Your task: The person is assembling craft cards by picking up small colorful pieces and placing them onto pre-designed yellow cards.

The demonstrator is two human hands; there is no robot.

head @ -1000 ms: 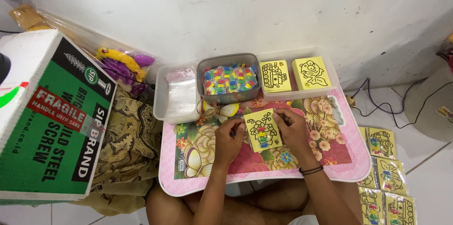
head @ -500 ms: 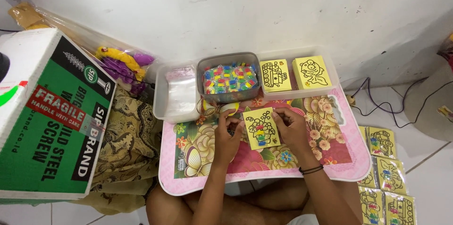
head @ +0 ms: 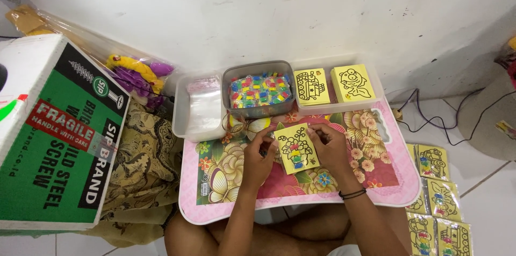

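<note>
Over the pink flowered counter, one yellow picture card is gripped by both hands, left hand and right hand. Packed cards are already piled on the floor; two yellow stacks are left.

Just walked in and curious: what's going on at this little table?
A person sits at a pink flowered lap table, holding a yellow picture card between the left hand and right hand. Behind it stand a grey tub of small coloured packets, a clear tray of plastic sleeves and two stacks of yellow cards. Bagged cards lie on the floor to the right.
</note>
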